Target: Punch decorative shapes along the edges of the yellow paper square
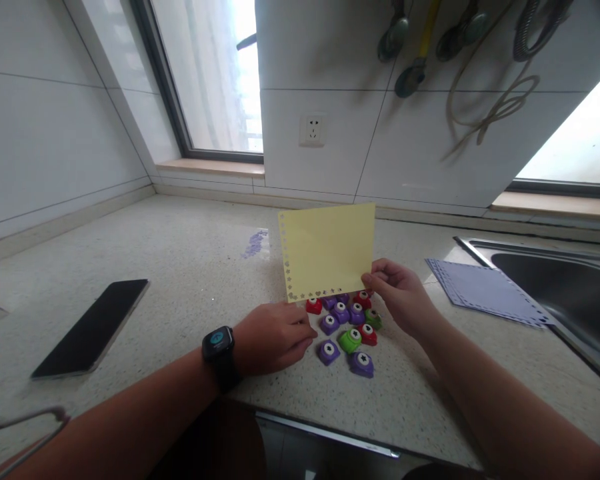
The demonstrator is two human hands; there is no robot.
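My right hand pinches the lower right corner of a yellow sheet of paper, held tilted up above the counter. Small punched shapes run along the sheet's left and bottom edges. Below the sheet, my left hand rests low by the counter, fingers curled together; what they hold, if anything, is hidden. Close to its fingertips lie several small craft punches: a purple punch, a green punch, a red punch and more, some partly covered by the sheet. A black watch is on my left wrist.
A dark flat tablet-like device lies at the left. Pale purple punched sheets are stacked beside the sink at the right. Purple paper bits lie farther back. A power socket is on the tiled wall.
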